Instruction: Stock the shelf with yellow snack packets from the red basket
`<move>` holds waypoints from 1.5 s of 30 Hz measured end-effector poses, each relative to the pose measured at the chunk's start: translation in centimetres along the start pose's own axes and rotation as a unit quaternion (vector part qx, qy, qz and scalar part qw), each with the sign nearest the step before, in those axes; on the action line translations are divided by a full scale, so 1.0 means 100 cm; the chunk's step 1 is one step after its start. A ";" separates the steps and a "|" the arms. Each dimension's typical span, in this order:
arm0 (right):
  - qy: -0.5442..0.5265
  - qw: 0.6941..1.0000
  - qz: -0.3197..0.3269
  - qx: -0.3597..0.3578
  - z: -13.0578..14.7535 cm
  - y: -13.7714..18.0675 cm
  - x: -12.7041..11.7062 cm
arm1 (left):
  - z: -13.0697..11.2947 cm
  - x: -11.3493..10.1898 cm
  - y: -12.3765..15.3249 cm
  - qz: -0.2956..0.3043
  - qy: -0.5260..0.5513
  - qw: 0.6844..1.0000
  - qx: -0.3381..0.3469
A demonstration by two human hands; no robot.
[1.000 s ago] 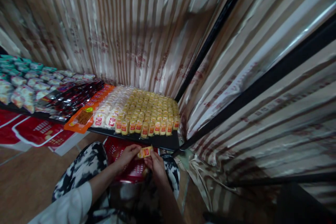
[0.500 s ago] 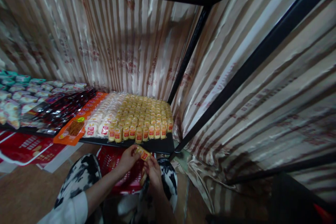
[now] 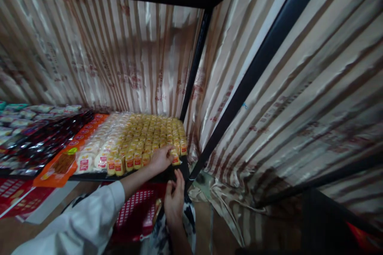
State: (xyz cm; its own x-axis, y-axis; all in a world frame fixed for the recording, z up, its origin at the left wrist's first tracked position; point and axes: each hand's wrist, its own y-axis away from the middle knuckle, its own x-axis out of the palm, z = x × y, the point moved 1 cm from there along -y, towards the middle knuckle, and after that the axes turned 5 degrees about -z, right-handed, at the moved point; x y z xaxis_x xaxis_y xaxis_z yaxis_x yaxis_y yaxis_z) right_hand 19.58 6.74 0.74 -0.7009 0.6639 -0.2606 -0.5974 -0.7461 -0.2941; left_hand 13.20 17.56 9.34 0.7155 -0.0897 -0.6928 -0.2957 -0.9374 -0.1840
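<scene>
My left hand (image 3: 160, 158) reaches onto the black shelf (image 3: 176, 173) and grips a small yellow snack pack (image 3: 175, 158) at the front right of the rows of yellow packs (image 3: 149, 135). My right hand (image 3: 174, 197) hovers just below the shelf's front edge, fingers loosely curled with one pointing up; whether it holds anything I cannot make out. A red basket (image 3: 134, 211) sits under both hands, over my patterned lap.
White-wrapped packs (image 3: 98, 149), an orange packet row (image 3: 64, 161) and dark packets (image 3: 36, 143) fill the shelf to the left. Striped shiny fabric (image 3: 119, 59) lines the back and right side. A black frame post (image 3: 194, 67) stands at the shelf's right corner. Red cartons (image 3: 14, 199) lie below left.
My left hand carried the yellow pack from between both hands up onto the shelf's front row. The right hand let go and stayed low. The view swung to the right.
</scene>
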 end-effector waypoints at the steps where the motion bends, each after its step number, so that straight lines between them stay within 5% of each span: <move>1: -0.002 1.000 -0.003 0.003 -0.002 -0.005 0.000 | -0.003 0.005 -0.008 0.001 -0.002 1.000 0.006; 17: 0.048 0.998 -0.030 0.019 -0.037 -0.049 0.019 | -0.024 0.059 -0.054 0.054 -0.125 0.988 0.071; 45: 0.177 0.983 -0.009 -0.039 -0.036 -0.076 0.022 | -0.032 0.073 -0.061 0.050 -0.229 0.971 0.051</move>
State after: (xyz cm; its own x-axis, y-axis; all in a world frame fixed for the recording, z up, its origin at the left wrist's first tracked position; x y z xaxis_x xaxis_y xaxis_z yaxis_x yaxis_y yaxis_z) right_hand 23.98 14.03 -0.88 -0.5026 0.6635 -0.5542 -0.5673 -0.7368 -0.3677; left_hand 22.27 21.57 7.60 0.3298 0.0023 -0.9440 -0.4280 -0.8910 -0.1517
